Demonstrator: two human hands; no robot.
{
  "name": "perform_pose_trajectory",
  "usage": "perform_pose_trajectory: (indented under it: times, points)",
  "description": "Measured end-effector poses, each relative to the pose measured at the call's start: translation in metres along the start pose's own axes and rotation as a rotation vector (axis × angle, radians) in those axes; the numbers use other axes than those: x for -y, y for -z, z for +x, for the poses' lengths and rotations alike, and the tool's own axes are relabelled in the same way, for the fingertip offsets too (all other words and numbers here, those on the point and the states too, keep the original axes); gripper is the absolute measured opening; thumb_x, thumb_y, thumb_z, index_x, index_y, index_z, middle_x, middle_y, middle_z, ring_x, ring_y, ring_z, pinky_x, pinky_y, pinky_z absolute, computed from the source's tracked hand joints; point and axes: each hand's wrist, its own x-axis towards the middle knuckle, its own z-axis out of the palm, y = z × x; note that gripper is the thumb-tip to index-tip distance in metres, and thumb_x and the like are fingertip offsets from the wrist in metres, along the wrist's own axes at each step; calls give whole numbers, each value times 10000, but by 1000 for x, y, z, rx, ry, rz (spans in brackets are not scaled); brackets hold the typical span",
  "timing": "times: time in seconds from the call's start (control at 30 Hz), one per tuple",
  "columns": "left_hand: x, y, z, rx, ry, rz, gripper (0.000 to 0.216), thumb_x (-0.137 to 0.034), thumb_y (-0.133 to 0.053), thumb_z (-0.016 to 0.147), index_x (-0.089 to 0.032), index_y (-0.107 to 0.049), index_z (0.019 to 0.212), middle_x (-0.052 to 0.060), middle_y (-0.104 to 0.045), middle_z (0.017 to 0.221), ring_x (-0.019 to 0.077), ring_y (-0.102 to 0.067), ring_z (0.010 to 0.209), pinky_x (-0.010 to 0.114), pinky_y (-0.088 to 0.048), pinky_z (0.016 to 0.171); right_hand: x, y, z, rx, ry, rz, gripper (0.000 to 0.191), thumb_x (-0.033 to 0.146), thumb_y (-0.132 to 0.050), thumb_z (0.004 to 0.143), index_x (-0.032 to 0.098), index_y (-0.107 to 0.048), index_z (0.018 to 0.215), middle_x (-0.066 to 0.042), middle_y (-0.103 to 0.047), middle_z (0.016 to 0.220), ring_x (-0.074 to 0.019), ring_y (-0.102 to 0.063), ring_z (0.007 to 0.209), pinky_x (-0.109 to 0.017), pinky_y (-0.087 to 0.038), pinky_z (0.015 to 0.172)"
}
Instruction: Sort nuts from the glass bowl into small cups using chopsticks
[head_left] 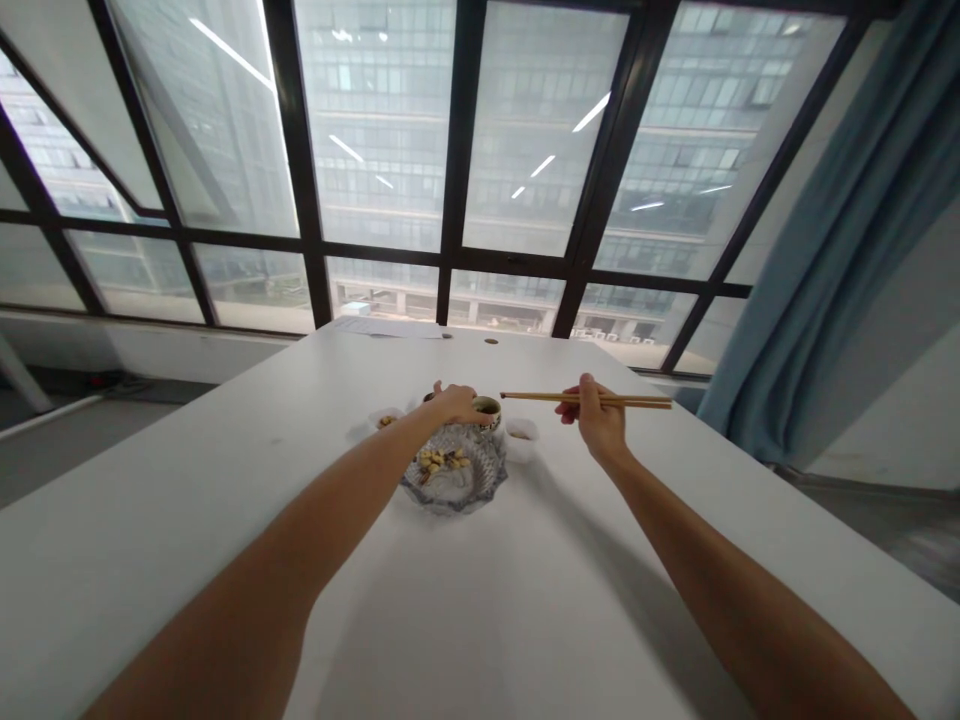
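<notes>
Above the table — right hand gripping chopsticks.

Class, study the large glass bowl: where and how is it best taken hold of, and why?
I'd likely pinch the near rim of the glass bowl, coming from the wearer's side: its scalloped edge appears to flare outward and shows uncovered there. The left forearm crosses beside its left, and a small white dish sits close at its far right.

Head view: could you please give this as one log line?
left hand: on patterned cup | right hand: holding chopsticks with dark piece | glass bowl: yellowish pieces inside
</notes>
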Motion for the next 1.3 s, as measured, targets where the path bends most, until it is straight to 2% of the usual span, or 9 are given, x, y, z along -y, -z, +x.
perform_pose_trajectory:
  times: [0.1,0.23,0.4,0.5,0.67,0.8,1.0,1.13,1.3]
  points:
    - [0,-3,2,-83,-32,-28,589,-689,-690,633,-212,-737,973,118,-733,1039,350,-614,1072,575,-258,1073,0,2,1,-14,5,-9,572,714,-537,840,171,-606,672,-47,-627,484,-129,-524,350,-239,-422,352]
    - [-1,-5,0,-246,-162,13,669,-660,-735,603,-206,-705,1094,121,-710,1109,354,-557,1153,592,-175,1111,1,3,2,-14,20,-13,566,712,-542,838,174,-606,674,-43,-625,483,-129,-528,352,-240,-429,353]
    - [-2,-1,-7,-325,-221,15,637,-628,-723,657,-210,-682,1135,108,-702,1129,325,-536,1177,567,-137,1133,-1,1,1,-10,27,7,590,742,-521,832,178,-608,678,-44,-627,487,-131,-524,353,-247,-429,356]
    - [-2,1,-9,-336,-243,17,640,-642,-726,647,-214,-686,1121,102,-709,1111,315,-539,1168,549,-132,1137,-2,-1,-5,23,62,-52,577,723,-487,867,184,-607,699,-45,-637,513,-140,-540,382,-253,-430,380]
    - [-1,3,-11,-344,-248,21,631,-667,-704,646,-215,-699,1086,89,-720,1077,311,-542,1156,531,-144,1135,-1,2,-13,353,286,-376,471,603,-554,893,198,-651,673,-49,-670,600,-165,-601,501,-273,-450,495]
    - [-3,7,-13,-317,-223,33,611,-678,-674,666,-206,-714,1052,89,-726,1054,310,-555,1145,527,-168,1127,2,4,-11,411,413,-477,454,554,-502,932,208,-670,692,-45,-676,635,-172,-609,549,-280,-440,545]
    - [-4,8,-13,-223,-172,96,636,-698,-626,689,-196,-725,1066,101,-731,1057,311,-573,1128,540,-198,1110,12,-4,-15,493,422,-556,467,536,-479,951,198,-649,676,-34,-650,599,-158,-582,527,-266,-405,523]
    - [-1,5,-8,-152,-149,106,627,-680,-640,684,-207,-729,1085,97,-738,1059,310,-585,1125,546,-197,1112,20,-8,-20,347,403,-535,525,557,-445,963,198,-611,617,-42,-640,569,-150,-569,485,-263,-408,493]
    - [1,5,-4,-52,-91,49,553,-629,-635,726,-218,-737,1082,94,-746,1058,311,-616,1104,548,-215,1108,29,-6,-20,179,307,-311,556,601,-442,959,186,-643,648,-35,-622,515,-142,-549,417,-251,-416,420]
